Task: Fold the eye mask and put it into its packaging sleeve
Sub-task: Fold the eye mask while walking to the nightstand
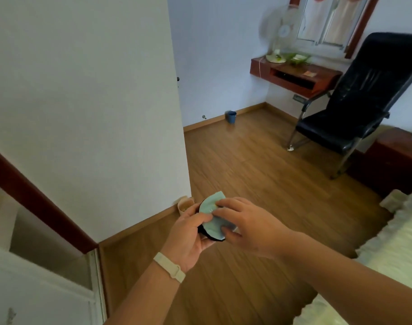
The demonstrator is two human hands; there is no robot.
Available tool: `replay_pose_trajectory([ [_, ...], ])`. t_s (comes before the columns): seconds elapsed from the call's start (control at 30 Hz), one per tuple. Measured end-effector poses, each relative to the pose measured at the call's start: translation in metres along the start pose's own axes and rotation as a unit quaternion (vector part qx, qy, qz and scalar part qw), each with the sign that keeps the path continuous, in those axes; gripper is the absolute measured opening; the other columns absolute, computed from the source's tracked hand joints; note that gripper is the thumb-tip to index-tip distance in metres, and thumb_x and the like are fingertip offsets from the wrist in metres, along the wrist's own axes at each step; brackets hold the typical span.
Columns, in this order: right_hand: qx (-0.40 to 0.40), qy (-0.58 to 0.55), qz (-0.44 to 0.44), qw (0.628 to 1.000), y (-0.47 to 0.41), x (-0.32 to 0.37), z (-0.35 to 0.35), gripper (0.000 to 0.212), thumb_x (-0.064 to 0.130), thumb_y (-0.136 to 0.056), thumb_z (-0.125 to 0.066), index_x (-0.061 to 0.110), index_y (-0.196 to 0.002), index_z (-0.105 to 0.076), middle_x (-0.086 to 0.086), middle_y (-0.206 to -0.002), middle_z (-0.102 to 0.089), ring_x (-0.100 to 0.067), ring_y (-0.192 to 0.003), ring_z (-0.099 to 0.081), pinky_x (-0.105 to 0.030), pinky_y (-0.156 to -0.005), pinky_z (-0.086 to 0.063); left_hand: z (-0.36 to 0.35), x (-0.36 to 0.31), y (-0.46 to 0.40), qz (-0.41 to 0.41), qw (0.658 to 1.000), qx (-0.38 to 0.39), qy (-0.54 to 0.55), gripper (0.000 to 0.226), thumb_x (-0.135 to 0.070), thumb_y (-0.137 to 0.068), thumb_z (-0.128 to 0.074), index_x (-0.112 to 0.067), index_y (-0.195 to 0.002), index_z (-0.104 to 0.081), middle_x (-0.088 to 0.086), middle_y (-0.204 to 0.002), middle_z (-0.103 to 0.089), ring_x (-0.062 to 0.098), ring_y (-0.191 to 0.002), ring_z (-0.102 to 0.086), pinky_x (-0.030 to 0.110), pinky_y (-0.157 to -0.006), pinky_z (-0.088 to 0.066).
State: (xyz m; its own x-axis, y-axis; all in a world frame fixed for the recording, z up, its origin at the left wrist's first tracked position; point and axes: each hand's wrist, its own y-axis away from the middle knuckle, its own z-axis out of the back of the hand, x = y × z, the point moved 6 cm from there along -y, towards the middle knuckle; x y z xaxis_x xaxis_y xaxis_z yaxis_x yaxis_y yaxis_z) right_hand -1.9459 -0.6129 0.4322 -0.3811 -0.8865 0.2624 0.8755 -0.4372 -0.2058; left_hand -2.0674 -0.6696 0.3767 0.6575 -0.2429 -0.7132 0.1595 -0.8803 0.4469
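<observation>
Above wood floor: eye mask (212, 215) folded, soft, light; left hand (187, 233) & right hand (243, 225) fingers pinching its edges. Sleeve not seen.

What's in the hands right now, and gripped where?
The folded eye mask, light green with a black underside. The left hand pinches its left edge; the right hand grips its right side, fingers on top.

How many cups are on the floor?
2: a blue cup by the far wall, and a beige cup at the wall corner beside the left hand. Others may be hidden.
</observation>
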Motion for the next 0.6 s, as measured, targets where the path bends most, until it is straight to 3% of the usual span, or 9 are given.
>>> replay_pose_trajectory([
  [0.33,-0.060,-0.007,-0.065,0.996,-0.056,-0.125,0.021,0.041,0.026,-0.088,-0.064,0.017,-0.128,-0.060,-0.006,-0.132,-0.057,-0.024,-0.121,-0.052,-0.033,-0.092,-0.048,-0.066,-0.044,-0.135,0.020,0.996,0.035,-0.074,0.032,-0.006,-0.092,-0.057,-0.014,-0.121,-0.066,0.022,-0.123,-0.065,0.039,-0.112,-0.064,0.054,-0.093,-0.054],
  [0.6,-0.089,0.017,-0.130,0.987,-0.077,-0.256,0.067,0.042,0.029,-0.089,-0.062,0.021,-0.131,-0.056,-0.004,-0.136,-0.054,-0.024,-0.123,-0.049,-0.037,-0.097,-0.048,-0.170,-0.075,-0.253,0.013,0.983,0.088,-0.160,0.027,-0.007,-0.091,-0.058,-0.018,-0.110,-0.074,0.017,-0.113,-0.072,0.034,-0.103,-0.070,0.046,-0.080,-0.059],
])
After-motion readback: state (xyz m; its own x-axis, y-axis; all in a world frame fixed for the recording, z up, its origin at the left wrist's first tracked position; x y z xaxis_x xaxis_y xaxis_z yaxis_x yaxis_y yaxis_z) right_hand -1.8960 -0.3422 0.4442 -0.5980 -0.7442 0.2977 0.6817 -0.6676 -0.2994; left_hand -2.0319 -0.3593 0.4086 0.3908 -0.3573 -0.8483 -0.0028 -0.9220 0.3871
